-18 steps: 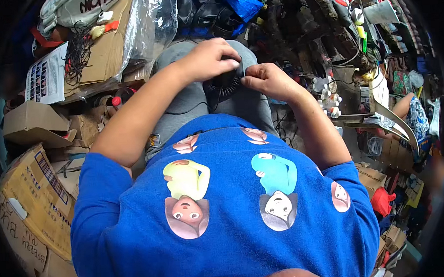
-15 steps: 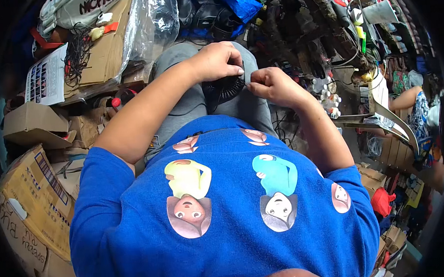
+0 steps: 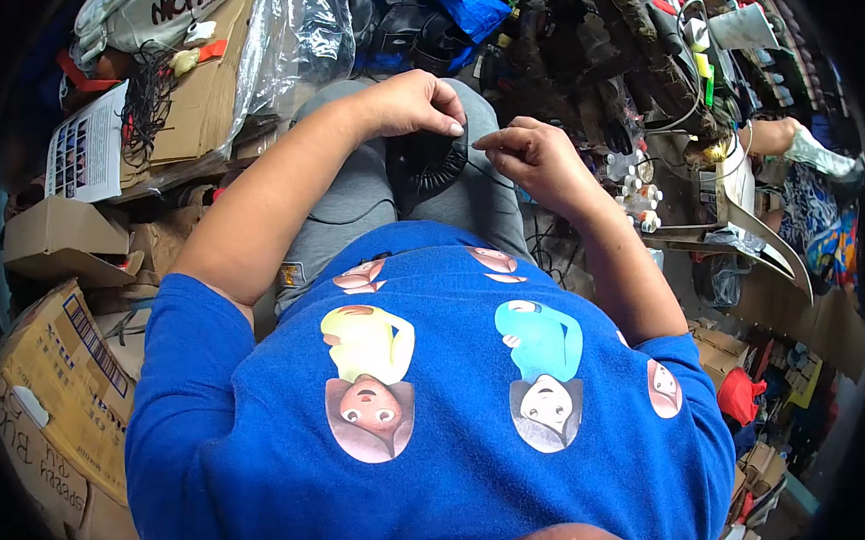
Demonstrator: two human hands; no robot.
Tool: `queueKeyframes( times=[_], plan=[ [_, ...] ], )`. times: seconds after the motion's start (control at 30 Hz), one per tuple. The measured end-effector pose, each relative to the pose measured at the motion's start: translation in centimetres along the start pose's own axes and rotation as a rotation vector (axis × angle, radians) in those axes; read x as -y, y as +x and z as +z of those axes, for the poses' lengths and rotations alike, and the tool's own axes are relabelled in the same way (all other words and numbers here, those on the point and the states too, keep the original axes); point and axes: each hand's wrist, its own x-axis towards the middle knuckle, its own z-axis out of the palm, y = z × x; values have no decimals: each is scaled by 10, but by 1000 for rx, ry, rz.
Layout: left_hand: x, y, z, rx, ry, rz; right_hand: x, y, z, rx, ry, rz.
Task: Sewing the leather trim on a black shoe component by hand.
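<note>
Cluttered storage surrounds the seated person's lap (image 3: 352, 187), which serves as the work surface. At left, a yellow carton (image 3: 62, 368) lies below an open brown box (image 3: 59, 233). Beyond, a cardboard stack (image 3: 193, 126) carries a printed sheet (image 3: 106, 120) at its left edge and a tangle of dark cord (image 3: 146, 118).

The left hand (image 3: 416, 105) pinches the upper right edge of a black piece with a ribbed rim (image 3: 431, 180). This piece rests over the gap between the thighs, toward the lap's far edge, presumably so that the legs steady it. The right hand (image 3: 544, 164) is apart from the left, fingers curled toward the thumb; whether it grips the thin dark strand (image 3: 491, 175) alongside cannot be told.

Markings: the carton bears printed bars and dark lettering; the sheet shows rows of small dark pictures, with print too fine to read.
</note>
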Motion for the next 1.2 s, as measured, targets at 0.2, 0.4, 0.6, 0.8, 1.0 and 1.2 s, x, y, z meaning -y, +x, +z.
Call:
queueKeyframes(
  times=[0.2, 0.4, 0.6, 0.8, 1.0, 1.2],
  plan=[
    [3, -1, -3, 82, -37, 21, 3, 5, -2, 29, -140, -24],
    [5, 3, -5, 119, -38, 10, 6, 3, 11, -80, -198, -55],
    [-1, 7, -5, 120, -30, -63, -4, -1, 19, -135, -154, -53],
    [5, 9, -2, 86, 19, -10, -2, 11, 8, -41, -231, -129],
    [8, 9, -4, 124, 121, 104, -45, 25, 4, 226, 453, 150],
    [13, 10, -7, 161, 117, 140, -70, 39, 11, 302, 590, 7]
  ],
)
